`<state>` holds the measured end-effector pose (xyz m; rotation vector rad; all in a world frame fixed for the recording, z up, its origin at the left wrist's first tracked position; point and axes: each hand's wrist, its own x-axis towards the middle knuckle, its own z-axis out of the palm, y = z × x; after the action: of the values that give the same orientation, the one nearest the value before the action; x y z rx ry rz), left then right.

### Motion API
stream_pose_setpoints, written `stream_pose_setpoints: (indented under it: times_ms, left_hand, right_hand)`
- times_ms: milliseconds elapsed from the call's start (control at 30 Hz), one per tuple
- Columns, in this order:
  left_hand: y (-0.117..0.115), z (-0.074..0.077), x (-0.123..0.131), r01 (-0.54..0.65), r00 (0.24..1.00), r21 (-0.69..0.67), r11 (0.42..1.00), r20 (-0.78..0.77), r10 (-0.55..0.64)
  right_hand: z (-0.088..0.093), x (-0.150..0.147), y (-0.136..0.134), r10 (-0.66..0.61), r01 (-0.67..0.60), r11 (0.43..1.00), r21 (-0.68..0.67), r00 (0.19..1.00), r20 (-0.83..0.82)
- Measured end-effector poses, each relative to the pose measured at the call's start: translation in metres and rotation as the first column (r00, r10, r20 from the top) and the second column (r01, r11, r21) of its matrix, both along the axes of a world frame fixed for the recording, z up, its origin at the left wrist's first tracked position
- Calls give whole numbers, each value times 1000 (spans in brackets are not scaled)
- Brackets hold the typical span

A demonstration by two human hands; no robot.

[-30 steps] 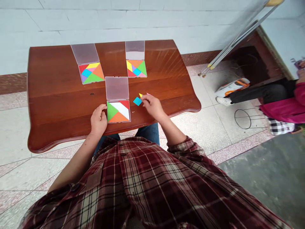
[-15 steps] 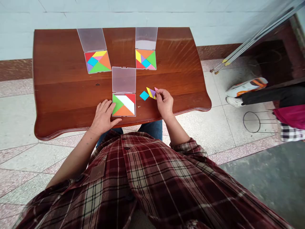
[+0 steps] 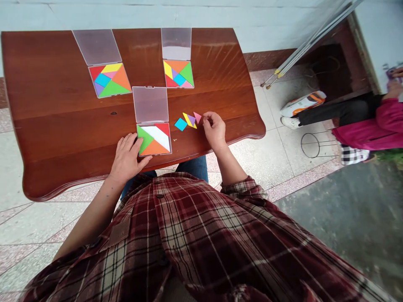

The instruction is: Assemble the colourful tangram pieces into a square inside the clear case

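My left hand (image 3: 126, 157) lies flat with fingers spread, against the left edge of an open tangram box (image 3: 170, 147). Inside the box sit a green triangle (image 3: 143, 139), an orange triangle (image 3: 155, 148) and a red triangle (image 3: 163, 128), with a white bare strip between them. My right hand (image 3: 215, 130) hovers at the right, fingers loosely curled and thumb and forefinger apart, nothing visible between them. Just left of it lie a pink triangle (image 3: 197, 117), a purple triangle (image 3: 191, 120), a yellow parallelogram (image 3: 188, 118) and a blue square (image 3: 180, 124).
Two more open tangram boxes with coloured pieces, one at the left (image 3: 109, 79) and one at the right (image 3: 179, 74), lie farther back on the wooden table (image 3: 63, 126). Crutches (image 3: 292, 54) lean by the wall. A person in a magenta top (image 3: 362, 130) sits at right.
The view has swung right, so the table sits farther left. My right hand has drawn back from the pink triangle, which now lies uncovered. My left hand stays at the box.
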<state>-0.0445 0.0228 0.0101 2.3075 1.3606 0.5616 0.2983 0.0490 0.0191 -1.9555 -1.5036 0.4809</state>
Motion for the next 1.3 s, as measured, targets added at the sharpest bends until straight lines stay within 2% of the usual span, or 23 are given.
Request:
stream_pose_setpoints:
  times_ms: [133,267,433,600,800,900,1000,1067,1167,1233,1300]
  left_hand:
    - [1,-1,0,-6,1000,20,1000,10,6]
    - [0,-1,0,-2,1000,23,1000,-27,3]
    - [-1,1,-1,12,997,10,1000,-78,-11]
    - [0,1,-1,11,997,14,1000,-83,-10]
    - [0,3,-1,10,996,15,1000,-92,-9]
    - [-1,4,0,8,996,10,1000,-91,-7]
    - [-1,4,0,3,996,10,1000,-94,-2]
    - [0,3,0,2,995,6,1000,-96,-1]
    - [0,4,0,5,996,-4,1000,-94,-5]
    - [-1,5,0,1,996,-4,1000,-92,-1]
    - [-1,5,1,-2,996,1,1000,-93,2]
  right_hand:
    - [13,-3,12,80,-74,995,-67,993,86]
    - [19,-15,19,170,-146,979,-140,968,184]
    - [16,-26,25,242,-166,951,-262,926,290]
    - [10,-20,32,257,-186,951,-249,921,293]
    - [12,-10,32,193,-143,970,-194,944,267]
    - [14,3,32,124,-93,983,-158,972,199]
    - [13,21,33,52,-29,984,-178,990,129]
    - [12,29,32,17,16,979,-204,987,159]
    - [16,27,29,-3,63,979,-196,956,294]
    - [20,14,27,68,4,979,-205,936,344]
    - [26,-3,27,220,-133,956,-262,915,337]
